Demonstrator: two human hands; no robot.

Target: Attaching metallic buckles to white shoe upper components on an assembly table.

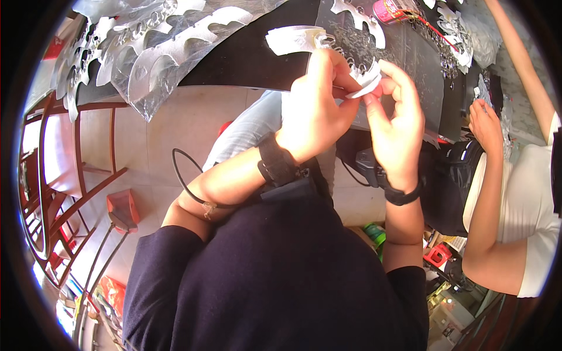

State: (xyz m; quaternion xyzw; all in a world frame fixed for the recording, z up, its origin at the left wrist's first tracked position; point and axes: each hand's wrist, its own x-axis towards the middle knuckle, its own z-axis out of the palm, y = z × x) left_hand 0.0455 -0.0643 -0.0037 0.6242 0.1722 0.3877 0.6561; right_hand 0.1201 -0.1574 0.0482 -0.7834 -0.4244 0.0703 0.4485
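Above the dark table (pixel 234 64), my left hand (pixel 322 105) is closed, pinching a curved white strip (pixel 367 81) with small metal rings along its edge. My right hand (pixel 399 120) grips the strip's other side between thumb and fingers. Just beyond my left fingers another length of white strip (pixel 295 40) sticks out, also with rings at its end; whether both are one piece is hidden by the hand. A further white cut-out strip with rings (pixel 364 22) lies on clear plastic sheeting (pixel 410 64) behind my hands.
Scalloped white strips (pixel 155 61) rest on clear plastic at the far left. A pink can (pixel 386 10) and a heap of metal rings (pixel 448 58) are at the far right. A co-worker's hand (pixel 486 126) works nearby. Left on the floor are a wooden chair (pixel 78 152) and red dustpan (pixel 123 210).
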